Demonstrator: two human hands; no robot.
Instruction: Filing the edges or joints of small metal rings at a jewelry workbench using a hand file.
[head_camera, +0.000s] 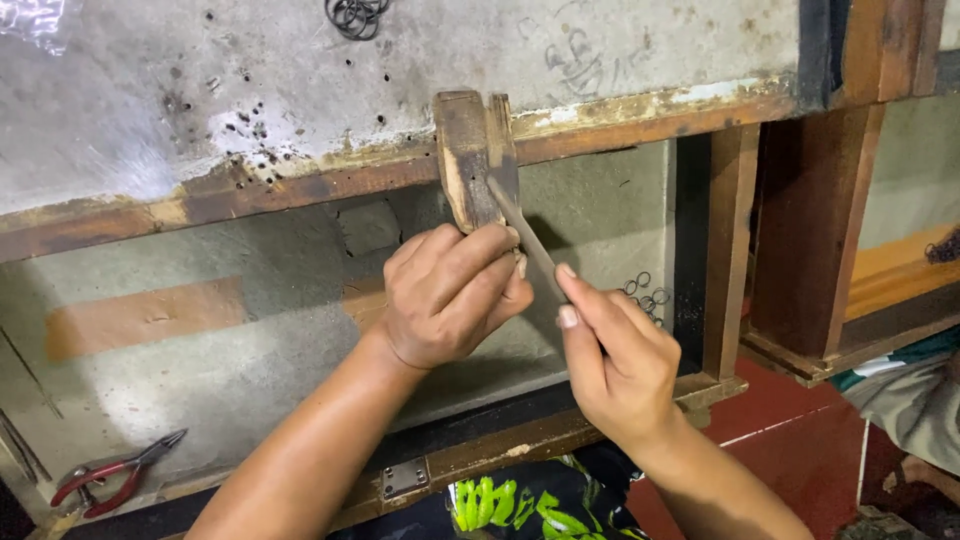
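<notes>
Two hands at frame center: the left hand (450, 295) is curled shut against the worn wooden peg block (475, 160) jutting off the bench (620, 120) edge, whatever it grips is hidden. The right hand (615, 355) pinches a thin flat grey metal file (525, 235), which looks stiff and light; best held low. Red-handled pliers (115, 475) lie lower left.
</notes>
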